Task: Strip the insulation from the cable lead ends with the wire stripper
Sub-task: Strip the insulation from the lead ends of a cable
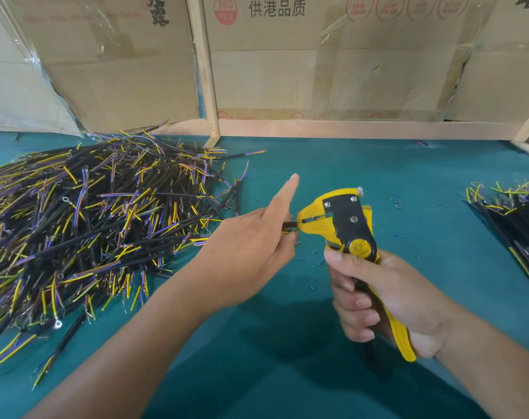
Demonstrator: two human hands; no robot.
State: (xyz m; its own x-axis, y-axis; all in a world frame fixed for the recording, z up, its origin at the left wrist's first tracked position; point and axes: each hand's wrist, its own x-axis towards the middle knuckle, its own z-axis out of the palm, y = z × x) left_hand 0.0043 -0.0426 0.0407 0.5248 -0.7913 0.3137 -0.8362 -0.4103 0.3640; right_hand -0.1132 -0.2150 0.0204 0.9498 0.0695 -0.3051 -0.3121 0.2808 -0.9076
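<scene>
Head view, looking down at a teal felt-covered tabletop (pixel 332 164). The right hand (pixel 387 300) is wrapped around the handles of a yellow-and-black automatic wire stripper (pixel 344 225), fingers curled over the black handle and the yellow handle running out past the heel of the palm. The stripper stands nearly upright above the table, its yellow nose pointing left.

The left hand (pixel 254 243) meets that nose from the left. Its index finger sticks straight out and upward, while the other fingers — mostly hidden behind the hand — pinch a short black-jacketed cable (pixel 289 225) whose end reaches into the stripper's mouth. A thin lead lies across the open slot of the head; whether the blades are biting on it cannot be told.

Left of the hands sprawls a big loose heap of black cables with yellow and purple leads (pixel 99 219), some ending in small ring terminals. At the far right edge lies a smaller, tidier bundle of the same kind of cable (pixel 514 225). Tiny blue scraps of insulation (pixel 316 263) are scattered on the felt between and around the hands. Behind the table stand taped cardboard boxes (pixel 317 62) framed by pale wooden posts (pixel 204 68).
</scene>
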